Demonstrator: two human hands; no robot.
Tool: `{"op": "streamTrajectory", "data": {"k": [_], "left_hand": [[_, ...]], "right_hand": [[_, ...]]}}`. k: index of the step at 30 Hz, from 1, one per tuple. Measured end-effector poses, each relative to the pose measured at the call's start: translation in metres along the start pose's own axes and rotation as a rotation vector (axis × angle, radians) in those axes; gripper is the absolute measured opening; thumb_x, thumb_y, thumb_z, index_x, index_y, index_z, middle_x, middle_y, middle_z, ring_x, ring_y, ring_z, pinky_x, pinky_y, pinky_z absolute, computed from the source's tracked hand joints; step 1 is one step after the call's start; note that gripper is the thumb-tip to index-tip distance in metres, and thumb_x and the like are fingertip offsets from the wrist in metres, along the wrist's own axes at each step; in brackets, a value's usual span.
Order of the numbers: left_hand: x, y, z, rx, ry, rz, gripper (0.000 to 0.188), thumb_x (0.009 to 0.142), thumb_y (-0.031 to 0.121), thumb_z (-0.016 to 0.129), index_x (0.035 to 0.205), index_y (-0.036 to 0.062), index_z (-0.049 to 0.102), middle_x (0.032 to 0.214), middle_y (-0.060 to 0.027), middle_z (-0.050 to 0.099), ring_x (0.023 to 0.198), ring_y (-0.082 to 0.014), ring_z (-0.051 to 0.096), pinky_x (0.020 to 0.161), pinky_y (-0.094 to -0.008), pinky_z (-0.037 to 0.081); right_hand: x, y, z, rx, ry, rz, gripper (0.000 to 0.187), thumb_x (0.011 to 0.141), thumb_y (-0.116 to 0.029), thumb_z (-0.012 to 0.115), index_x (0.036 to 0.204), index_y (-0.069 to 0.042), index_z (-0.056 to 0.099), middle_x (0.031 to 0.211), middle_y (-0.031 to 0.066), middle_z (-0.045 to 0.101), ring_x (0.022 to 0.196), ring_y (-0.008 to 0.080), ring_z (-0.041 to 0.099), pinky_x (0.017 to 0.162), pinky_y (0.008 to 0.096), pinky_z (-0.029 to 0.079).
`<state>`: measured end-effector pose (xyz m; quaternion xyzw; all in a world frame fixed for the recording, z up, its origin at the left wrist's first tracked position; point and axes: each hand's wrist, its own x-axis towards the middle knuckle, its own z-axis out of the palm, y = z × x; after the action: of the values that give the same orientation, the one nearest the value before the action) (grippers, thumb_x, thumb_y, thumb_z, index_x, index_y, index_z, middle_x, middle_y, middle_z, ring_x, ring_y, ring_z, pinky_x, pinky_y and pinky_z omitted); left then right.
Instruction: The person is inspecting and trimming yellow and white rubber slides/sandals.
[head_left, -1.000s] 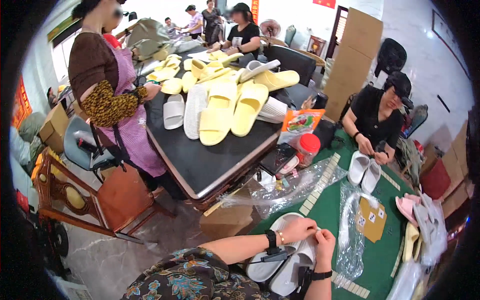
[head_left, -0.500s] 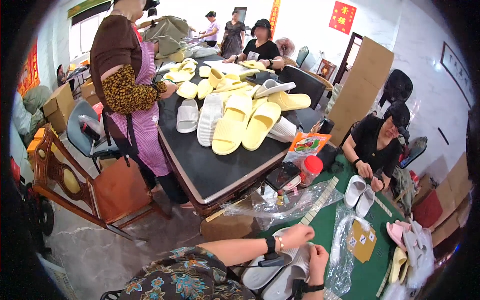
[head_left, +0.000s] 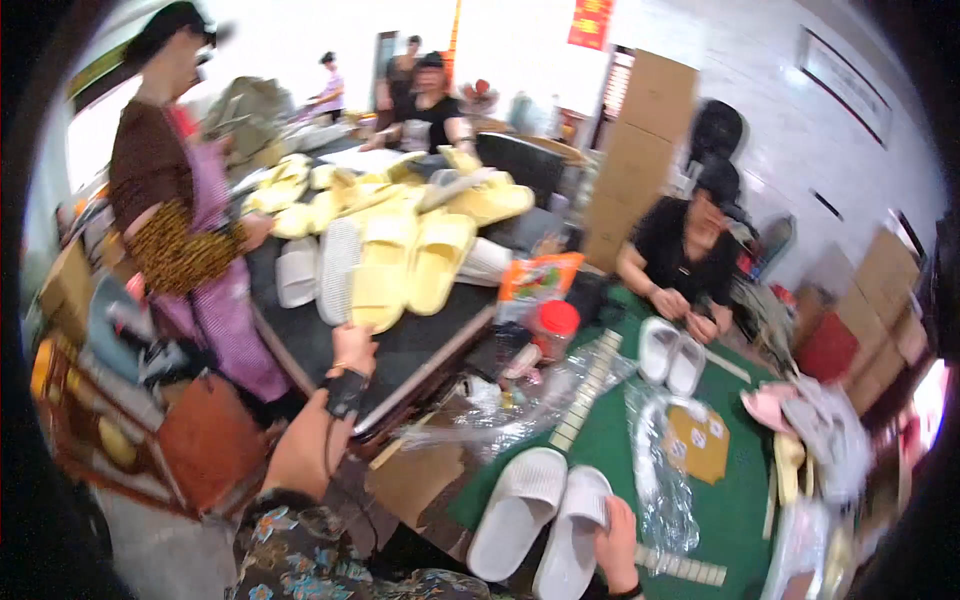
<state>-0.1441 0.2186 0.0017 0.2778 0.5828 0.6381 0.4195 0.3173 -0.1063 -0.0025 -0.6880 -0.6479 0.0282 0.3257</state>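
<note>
A pair of white slippers sits in front of me on the green table: the left slipper (head_left: 520, 510) and the right slipper (head_left: 575, 535). My right hand (head_left: 617, 548) is at the right slipper's outer side, its fingers closed on the strap edge. My left hand (head_left: 353, 352) is stretched over the near edge of the black table, just below the toe of a yellow slipper (head_left: 378, 290). Blur smears its fingers, so whether they grip anything cannot be made out. More yellow slippers (head_left: 440, 262) and a grey-white slipper (head_left: 297, 272) lie beyond it.
A red-lidded jar (head_left: 556, 320), an orange packet (head_left: 538, 280) and clear plastic film (head_left: 530, 395) lie between the tables. Across the green table a person (head_left: 685, 250) sits by another white pair (head_left: 670, 355). Someone in a pink apron (head_left: 215, 260) stands left, near a wooden chair (head_left: 210, 435).
My left hand has left the white slippers and reached forward and left to the black table. My right hand stays at the right slipper. The whole view has shifted and blurred.
</note>
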Motion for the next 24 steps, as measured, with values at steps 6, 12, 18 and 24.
{"op": "streamTrajectory", "data": {"k": [6,12,18,24], "left_hand": [[0.031,-0.001,-0.009,-0.355,-0.146,-0.152,0.019,0.087,0.012,0.062,0.104,0.0029,0.062,0.090,-0.0063,0.064,0.072,-0.0171,0.059,0.066,-0.0322,0.048],[-0.020,0.033,-0.015,-0.320,-0.383,0.153,0.036,0.088,0.006,0.053,0.122,-0.0039,0.050,0.119,-0.0171,0.059,0.109,-0.0281,0.059,0.092,-0.0446,0.049],[-0.107,0.077,0.018,-0.564,-0.310,0.068,0.038,0.090,0.001,0.046,0.128,-0.0024,0.041,0.126,-0.0202,0.055,0.113,-0.0340,0.058,0.094,-0.0501,0.050],[-0.196,0.084,0.037,-0.507,-0.696,-0.092,0.025,0.093,0.000,0.046,0.117,-0.0023,0.047,0.120,-0.0151,0.057,0.110,-0.0289,0.061,0.093,-0.0449,0.053]], "right_hand": [[0.024,0.035,-0.089,-0.001,0.291,0.055,0.050,0.067,0.010,0.048,0.114,-0.001,0.059,0.117,0.0178,0.060,0.112,0.0357,0.055,0.099,0.0408,0.042],[0.022,0.136,-0.209,0.125,0.796,0.344,0.058,0.081,0.005,0.053,0.138,0.000,0.043,0.139,0.0190,0.046,0.130,0.0326,0.043,0.106,0.0411,0.036],[0.007,0.193,-0.215,-0.436,0.662,0.166,0.054,0.090,-0.020,0.054,0.138,0.003,0.041,0.139,0.0225,0.044,0.133,0.0343,0.038,0.112,0.0435,0.026],[0.035,0.113,-0.122,0.297,0.238,0.337,0.050,0.092,-0.020,0.056,0.134,0.004,0.043,0.121,0.0199,0.057,0.105,0.0291,0.055,0.091,0.0366,0.045]]}}
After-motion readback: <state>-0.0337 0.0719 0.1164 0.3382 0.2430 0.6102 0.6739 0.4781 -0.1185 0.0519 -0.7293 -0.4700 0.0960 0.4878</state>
